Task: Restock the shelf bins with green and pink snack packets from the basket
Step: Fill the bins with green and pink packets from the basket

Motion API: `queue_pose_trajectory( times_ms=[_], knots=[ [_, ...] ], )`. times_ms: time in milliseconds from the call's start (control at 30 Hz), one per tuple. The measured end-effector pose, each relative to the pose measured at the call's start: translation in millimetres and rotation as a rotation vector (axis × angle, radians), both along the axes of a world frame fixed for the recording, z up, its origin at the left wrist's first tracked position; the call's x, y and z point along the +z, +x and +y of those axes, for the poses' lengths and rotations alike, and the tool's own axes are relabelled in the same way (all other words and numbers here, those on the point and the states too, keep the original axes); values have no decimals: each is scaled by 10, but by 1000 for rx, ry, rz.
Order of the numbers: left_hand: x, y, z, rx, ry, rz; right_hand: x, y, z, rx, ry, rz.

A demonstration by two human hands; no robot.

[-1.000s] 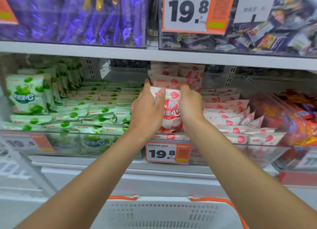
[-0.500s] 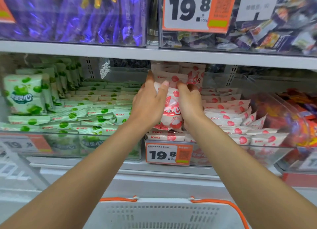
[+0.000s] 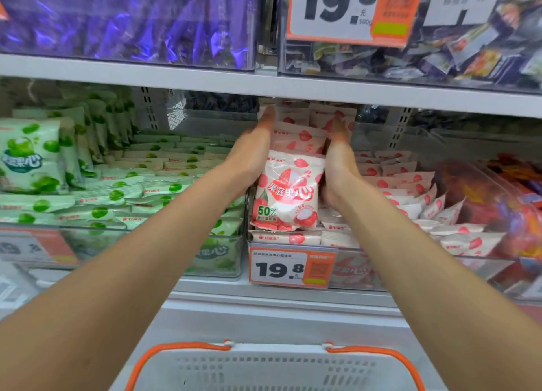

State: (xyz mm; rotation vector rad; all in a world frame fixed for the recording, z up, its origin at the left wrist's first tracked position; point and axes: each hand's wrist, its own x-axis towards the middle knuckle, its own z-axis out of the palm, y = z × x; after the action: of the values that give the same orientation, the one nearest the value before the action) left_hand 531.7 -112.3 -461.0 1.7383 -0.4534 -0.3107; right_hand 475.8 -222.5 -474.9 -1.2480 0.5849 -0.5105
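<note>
Pink packet (image 3: 289,189) upright, front-left in clear pink bin (image 3: 360,273), on flat pink packets (image 3: 407,185). Green packets (image 3: 117,191) stacked flat, left bin (image 3: 217,258). White basket (image 3: 275,351) below, orange handles.

white shop shelving (image 3: 205,82), orange price tags (image 3: 290,269)

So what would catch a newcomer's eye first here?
Two bare hands, left hand and right hand, flank an upright pink packet in the middle bin, fingers straight. Left of it lies a bin of green packets. A big 19.8 price tag hangs top centre, and a white basket sits at the bottom.
</note>
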Motion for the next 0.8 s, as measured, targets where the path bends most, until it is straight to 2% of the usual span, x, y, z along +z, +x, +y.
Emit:
queue_pose_trajectory(
  times_ms=[133, 267, 333, 433, 567, 800],
  knots=[
    [-6, 63, -3, -116, -135, 16, -87, 43, 27, -2, -18, -57],
    [-15, 53, 7, -151, -174, 7, -135, 103, -18, -14, -54, -9],
    [-24, 37, 11, -68, -146, -12, -117, 80, -37, -21, -93, 15],
    [-16, 44, 56, 237, -56, -173, -125, -16, -93, -98, -161, 10],
    [-32, 42, 92, 169, 122, -214, -156, -81, -160, -70, -189, 8],
    [74, 78, 32, 135, 61, -61, -81, -33, -107, -40, -179, -17]
  ],
)
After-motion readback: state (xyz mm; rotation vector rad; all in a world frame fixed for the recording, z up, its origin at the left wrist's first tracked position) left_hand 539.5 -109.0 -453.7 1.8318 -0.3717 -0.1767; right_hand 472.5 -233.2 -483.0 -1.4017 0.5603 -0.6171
